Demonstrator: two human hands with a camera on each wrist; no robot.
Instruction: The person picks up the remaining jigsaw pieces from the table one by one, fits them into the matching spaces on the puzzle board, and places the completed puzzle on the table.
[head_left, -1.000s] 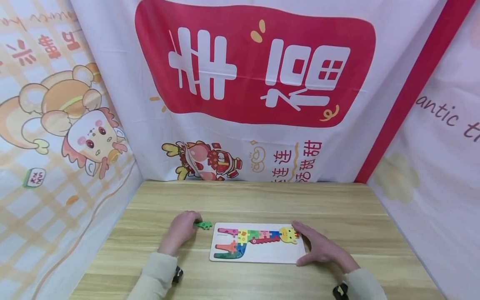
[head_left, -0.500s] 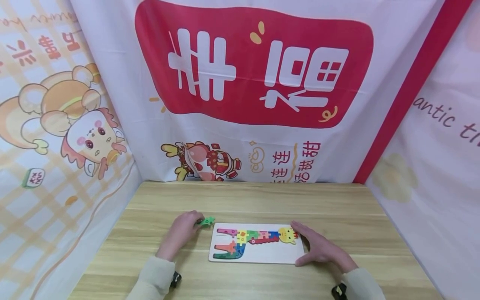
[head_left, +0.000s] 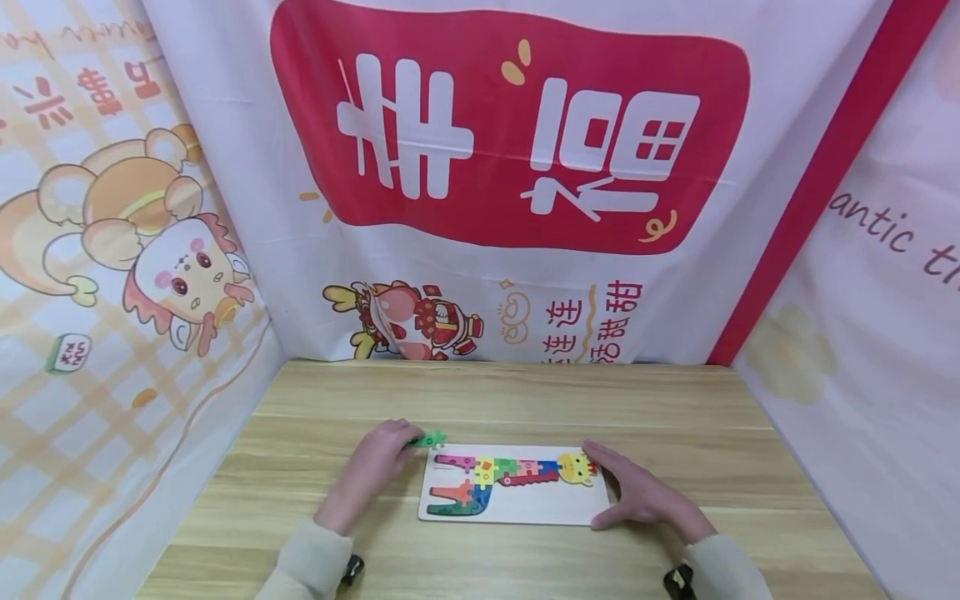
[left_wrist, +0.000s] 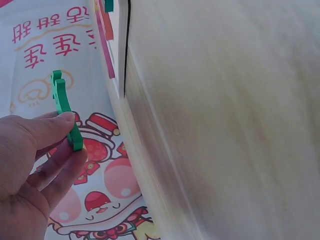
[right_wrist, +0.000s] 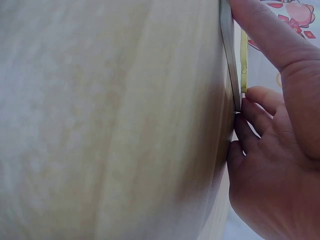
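Note:
My left hand (head_left: pixel 377 460) pinches a green jigsaw piece (head_left: pixel 431 439) over the far left corner of the puzzle board (head_left: pixel 547 507). In the left wrist view, thumb and fingertips grip one end of that green piece (left_wrist: pixel 61 97), seen edge-on. On the white board lies a colourful giraffe puzzle (head_left: pixel 487 472), its yellow head at the right. An unfilled outline shows among the legs at the left. My right hand (head_left: pixel 643 493) spans the board's right end, thumb at the near corner and fingers at the far one. The right wrist view shows its digits against the board's edge (right_wrist: pixel 230 55).
The board lies on a wood-grain table (head_left: pixel 495 567). Behind the table hangs a printed white and red cloth (head_left: pixel 487 267). Patterned cloths also stand along the left side (head_left: pixel 112 417) and right side (head_left: pixel 885 350).
My left hand has moved right with the green jigsaw piece, from beside the board to over its far left corner. The right hand and the board have stayed in place.

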